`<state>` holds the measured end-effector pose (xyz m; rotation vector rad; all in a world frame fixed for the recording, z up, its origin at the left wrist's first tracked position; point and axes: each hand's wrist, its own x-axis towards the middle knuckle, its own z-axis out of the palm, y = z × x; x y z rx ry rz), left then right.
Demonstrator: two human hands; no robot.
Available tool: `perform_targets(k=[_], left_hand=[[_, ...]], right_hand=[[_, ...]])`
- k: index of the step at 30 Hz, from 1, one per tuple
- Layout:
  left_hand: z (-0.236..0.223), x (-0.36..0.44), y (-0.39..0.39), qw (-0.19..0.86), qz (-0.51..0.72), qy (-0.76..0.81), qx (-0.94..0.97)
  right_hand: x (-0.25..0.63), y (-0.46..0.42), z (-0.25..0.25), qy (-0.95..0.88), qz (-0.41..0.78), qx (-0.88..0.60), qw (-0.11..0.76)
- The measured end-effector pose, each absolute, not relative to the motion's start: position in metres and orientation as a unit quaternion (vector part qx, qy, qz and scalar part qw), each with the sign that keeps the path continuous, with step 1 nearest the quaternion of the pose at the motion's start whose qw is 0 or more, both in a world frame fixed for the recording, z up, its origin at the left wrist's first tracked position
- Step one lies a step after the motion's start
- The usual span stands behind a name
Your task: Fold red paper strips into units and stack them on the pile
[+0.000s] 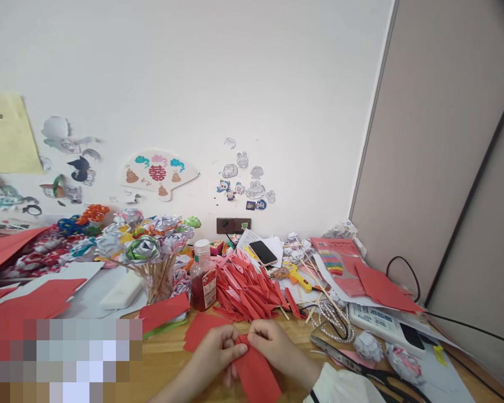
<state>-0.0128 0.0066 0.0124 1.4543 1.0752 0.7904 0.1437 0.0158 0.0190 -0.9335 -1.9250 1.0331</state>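
A strip of red paper [257, 372] hangs between my two hands, low in the middle of the head view. My left hand [220, 350] pinches its top left edge between thumb and fingers. On the top right edge, my right hand [273, 344] is closed in a pinch too, close beside the left. Flat on the table, more red paper [199, 327] lies just behind my left hand. Beyond both hands rises a heap of folded red paper strips [246, 285]. Scissors [353, 361] with dark handles lie to the right of my right forearm.
A bottle of dark red liquid [203, 280] stands left of the heap. Paper flowers [145, 246] on sticks fill a jar behind. A phone [263, 253], a yellow glue gun [299, 277], a coiled cord [334, 322] and crumpled paper balls [368, 346] lie rightward. A wall closes the back.
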Motion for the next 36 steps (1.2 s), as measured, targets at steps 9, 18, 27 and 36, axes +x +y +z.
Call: perform_targets(k=[9,18,27,36], left_hand=[[0.022,-0.013,0.006,0.489,0.392,0.483,0.612],[0.037,-0.024,0.016,0.486,0.472,0.477,0.559],[0.025,-0.013,-0.003,0.508,0.232,0.479,0.678],[0.037,-0.013,0.001,0.379,0.305,0.48,0.73]], right_hand=[[0.147,0.015,0.023,-0.752,0.431,-0.34,0.365],[0.156,0.039,0.006,-0.682,0.464,-0.397,0.402],[0.159,0.042,0.007,-0.665,0.447,-0.38,0.461],[0.15,0.022,0.018,-0.632,0.545,-0.308,0.457]])
